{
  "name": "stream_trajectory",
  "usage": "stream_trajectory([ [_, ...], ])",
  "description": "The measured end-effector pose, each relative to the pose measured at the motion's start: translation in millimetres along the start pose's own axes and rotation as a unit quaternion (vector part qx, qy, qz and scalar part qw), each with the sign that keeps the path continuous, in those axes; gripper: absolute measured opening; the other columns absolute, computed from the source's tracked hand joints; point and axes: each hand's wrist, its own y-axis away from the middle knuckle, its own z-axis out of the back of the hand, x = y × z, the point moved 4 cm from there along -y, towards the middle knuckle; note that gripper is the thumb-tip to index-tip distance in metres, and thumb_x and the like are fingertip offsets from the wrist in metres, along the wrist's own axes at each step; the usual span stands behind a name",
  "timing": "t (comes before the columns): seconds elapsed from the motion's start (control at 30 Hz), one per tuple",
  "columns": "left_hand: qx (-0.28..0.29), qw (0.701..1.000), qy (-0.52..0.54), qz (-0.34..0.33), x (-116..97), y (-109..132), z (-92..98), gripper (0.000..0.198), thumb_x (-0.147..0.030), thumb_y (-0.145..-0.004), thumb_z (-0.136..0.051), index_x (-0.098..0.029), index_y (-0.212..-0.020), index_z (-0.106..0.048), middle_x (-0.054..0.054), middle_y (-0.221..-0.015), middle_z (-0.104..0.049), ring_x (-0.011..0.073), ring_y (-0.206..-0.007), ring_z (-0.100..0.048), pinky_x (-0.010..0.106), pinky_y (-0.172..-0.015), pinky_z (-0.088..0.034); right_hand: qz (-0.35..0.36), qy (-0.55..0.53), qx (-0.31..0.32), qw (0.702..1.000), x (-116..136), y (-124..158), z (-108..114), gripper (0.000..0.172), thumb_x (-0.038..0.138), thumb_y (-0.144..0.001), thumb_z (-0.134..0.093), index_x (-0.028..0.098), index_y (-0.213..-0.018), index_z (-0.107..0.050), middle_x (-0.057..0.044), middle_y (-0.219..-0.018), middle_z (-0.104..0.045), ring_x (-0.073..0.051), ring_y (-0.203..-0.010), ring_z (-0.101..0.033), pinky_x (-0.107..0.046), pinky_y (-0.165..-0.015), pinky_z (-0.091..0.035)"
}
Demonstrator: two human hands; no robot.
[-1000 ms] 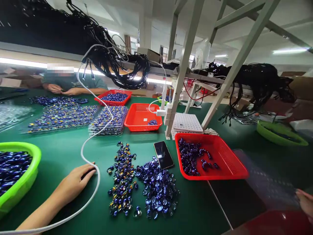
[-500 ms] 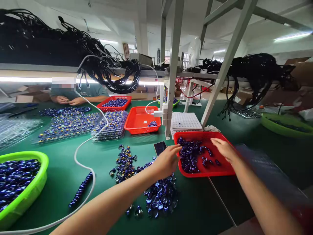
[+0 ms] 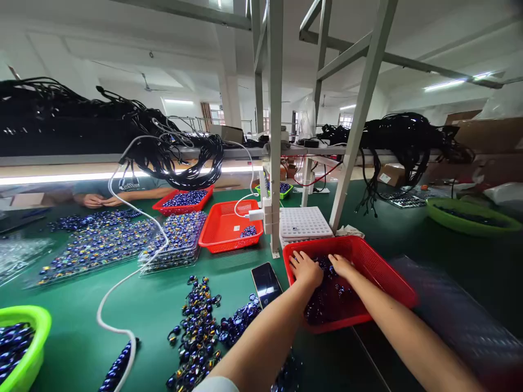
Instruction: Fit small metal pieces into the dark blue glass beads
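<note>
My left hand (image 3: 306, 268) is inside the left part of a red plastic basket (image 3: 382, 262), its spread fingers resting on dark blue shiny rings (image 3: 316, 310). Close to its right, my right hand (image 3: 342, 265) reaches into the same basket with fingers stretched out, touching more rings. Neither hand is seen closed around a ring, though some fingertips are partly hidden. Left of the basket, a loose pile of blue rings with gold-coloured parts (image 3: 200, 321) lies on the green table (image 3: 77, 294). Plain blue pieces (image 3: 241, 321) lie beside it, partly behind my left forearm.
A phone (image 3: 266, 284) lies left of the basket. Metal posts (image 3: 275, 163) and a white perforated tray (image 3: 306, 222) stand behind. A white cable (image 3: 110, 291) crosses the table near a green basin (image 3: 41, 326). Across the table, another person's hands (image 3: 102, 201) are near filled clear trays (image 3: 175, 239).
Both my hands have come down into the red basket onto the rings. The right hand has moved left, nearer the left one. The view has tilted upward.
</note>
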Motion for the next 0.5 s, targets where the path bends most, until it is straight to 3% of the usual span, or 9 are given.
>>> stream_trajectory([
  [0.23,0.007,0.986,0.072,0.150,5.5,-11.4,-6.0,0.063,-0.041,-0.090,-0.046,-0.018,-0.147,-0.035,0.022,-0.151,-0.039,0.0368,-0.136,-0.043,0.052,-0.103,-0.044,-0.012,-0.025,-0.022,0.999,6.4,-4.6,-15.1,0.033,0.034,-0.095,-0.059,0.018,-0.124,-0.058,-0.009,-0.126,-0.060,-0.022,-0.105,-0.063,-0.043,-0.089,-0.055],
  [0.5,0.006,0.977,0.133,0.169,8.9,-10.0,-3.5,0.051,-0.047,-0.091,-0.044,-0.024,-0.135,-0.051,0.017,-0.145,-0.046,0.0348,-0.135,-0.044,0.050,-0.103,-0.044,-0.001,-0.094,-0.048,0.994,24.3,10.1,-28.0,0.032,0.034,-0.096,-0.057,0.019,-0.123,-0.058,-0.009,-0.127,-0.059,-0.021,-0.106,-0.062,-0.043,-0.090,-0.054],
])
